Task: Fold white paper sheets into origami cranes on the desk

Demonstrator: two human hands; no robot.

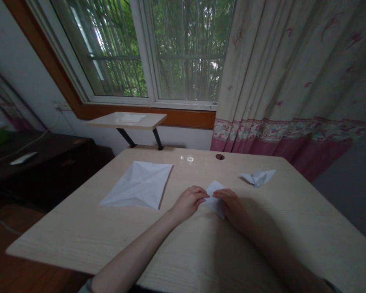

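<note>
My left hand (187, 201) and my right hand (233, 205) meet over a small folded white paper (215, 195) lying on the pale wooden table (201, 244). Fingers of both hands are curled and pinch the paper's edges from either side. A large creased white sheet (138, 185) lies flat to the left of my hands. A finished folded paper figure (258, 177) rests to the right, further back on the table.
A round cable hole (220, 156) sits near the table's far edge. A small shelf (128, 120) juts out under the window. A dark cabinet (42, 162) stands to the left, a patterned curtain (293, 81) hangs on the right.
</note>
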